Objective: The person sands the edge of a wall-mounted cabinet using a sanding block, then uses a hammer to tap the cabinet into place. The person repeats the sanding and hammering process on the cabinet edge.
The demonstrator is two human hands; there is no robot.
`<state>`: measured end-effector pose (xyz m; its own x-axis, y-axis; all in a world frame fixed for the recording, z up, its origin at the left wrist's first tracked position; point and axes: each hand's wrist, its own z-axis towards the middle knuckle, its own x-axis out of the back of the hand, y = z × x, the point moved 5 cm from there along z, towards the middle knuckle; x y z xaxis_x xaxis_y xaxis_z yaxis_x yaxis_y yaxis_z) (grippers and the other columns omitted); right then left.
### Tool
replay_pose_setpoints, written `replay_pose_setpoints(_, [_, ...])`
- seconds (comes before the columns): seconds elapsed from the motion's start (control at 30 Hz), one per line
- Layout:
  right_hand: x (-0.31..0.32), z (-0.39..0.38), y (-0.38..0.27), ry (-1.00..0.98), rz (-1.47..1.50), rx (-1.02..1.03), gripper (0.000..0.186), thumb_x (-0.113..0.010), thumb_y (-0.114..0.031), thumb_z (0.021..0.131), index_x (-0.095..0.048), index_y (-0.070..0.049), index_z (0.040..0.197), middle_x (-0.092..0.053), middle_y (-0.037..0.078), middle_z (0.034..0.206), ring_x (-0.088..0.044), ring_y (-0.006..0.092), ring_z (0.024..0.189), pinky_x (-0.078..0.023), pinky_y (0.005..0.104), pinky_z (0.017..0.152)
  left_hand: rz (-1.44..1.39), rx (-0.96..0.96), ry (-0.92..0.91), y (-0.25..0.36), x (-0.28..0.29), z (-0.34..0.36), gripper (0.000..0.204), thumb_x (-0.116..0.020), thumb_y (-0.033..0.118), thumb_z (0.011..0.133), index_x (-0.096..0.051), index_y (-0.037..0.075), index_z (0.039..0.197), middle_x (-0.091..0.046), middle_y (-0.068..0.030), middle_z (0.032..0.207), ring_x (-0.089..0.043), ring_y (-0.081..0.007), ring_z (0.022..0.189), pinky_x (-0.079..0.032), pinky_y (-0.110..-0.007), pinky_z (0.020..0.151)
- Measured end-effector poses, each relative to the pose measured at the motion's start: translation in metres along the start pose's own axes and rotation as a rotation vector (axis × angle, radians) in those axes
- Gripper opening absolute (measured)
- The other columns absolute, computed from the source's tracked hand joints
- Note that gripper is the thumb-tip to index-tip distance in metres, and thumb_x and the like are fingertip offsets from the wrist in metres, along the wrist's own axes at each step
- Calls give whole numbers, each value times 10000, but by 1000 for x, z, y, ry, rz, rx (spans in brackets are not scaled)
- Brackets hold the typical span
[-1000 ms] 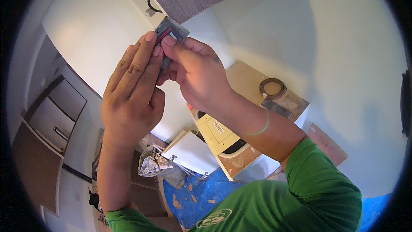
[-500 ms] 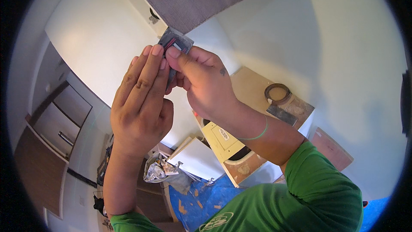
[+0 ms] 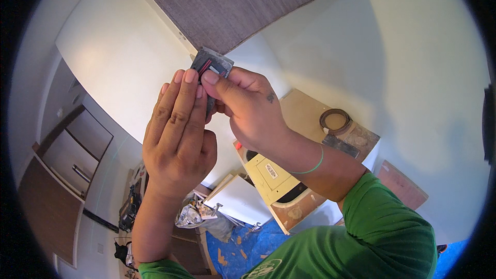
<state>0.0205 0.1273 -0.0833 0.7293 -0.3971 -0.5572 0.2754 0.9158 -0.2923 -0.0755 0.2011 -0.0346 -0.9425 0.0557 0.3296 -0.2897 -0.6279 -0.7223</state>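
Note:
My right hand [image 3: 245, 98] pinches a small flat dark-grey tool [image 3: 213, 61] with red stripes and a pale metal piece, its thumb pressed on top. The tool's kind is unclear. Its upper end lies at the lower corner of a brown wood-grain panel [image 3: 248, 5] overhead, beside the panel's pale edge [image 3: 170, 23]. Stretched out and close together, the fingers of my left hand [image 3: 178, 139] rest along the tool's left side. My left fingertips touch the tool or lie right against it; the contact point is partly hidden. Both hands cover the tool's lower part.
Below right, a wooden-topped unit [image 3: 299, 108] bears a coiled dark strip [image 3: 335, 120] and a cream panel [image 3: 268, 171]. A bag of scraps [image 3: 209, 222] and a white board [image 3: 242, 199] stand near blue floor sheeting [image 3: 240, 248]. A pinkish board [image 3: 402, 185] leans at the wall.
The whole view has shifted, so panel, hands and tool appear lower. My grip and the tool's place at the panel corner look much the same.

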Motion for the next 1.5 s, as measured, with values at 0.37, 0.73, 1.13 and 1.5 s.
replay_pose_setpoints(0.37, [4,7,-7,41,-37,1,278,-558,-238,986,-654,8,897,-644,39,772,-589,93,679,-498,253,595,9,19,65,4,-5,8,487,-547,-91,634,-661,-72,1108,-590,-194,1297,-545,-349,1247,-452,-473,1045])
replay_pose_setpoints(0.73, [5,15,-20,14,-85,-2,297,-566,-248,980,-639,8,849,-628,40,722,-585,105,621,-486,248,558,12,27,96,5,-5,18,486,-563,-84,636,-657,-79,1112,-584,-202,1303,-532,-346,1262,-409,-484,1077])
replay_pose_setpoints(1.13, [1,0,-16,41,13,-22,284,-520,-273,1007,-632,-33,904,-611,7,763,-565,88,645,-473,235,565,3,30,-24,16,5,19,462,-571,-72,661,-655,-80,1115,-568,-194,1323,-525,-340,1268,-411,-474,1077])
replay_pose_setpoints(1.5, [8,2,-21,57,78,-36,287,-531,-271,1002,-635,-33,882,-608,6,758,-547,93,659,-467,255,579,70,9,-30,26,-1,27,393,-568,-51,691,-669,-94,1068,-577,-216,1302,-532,-352,1258,-415,-480,1072])
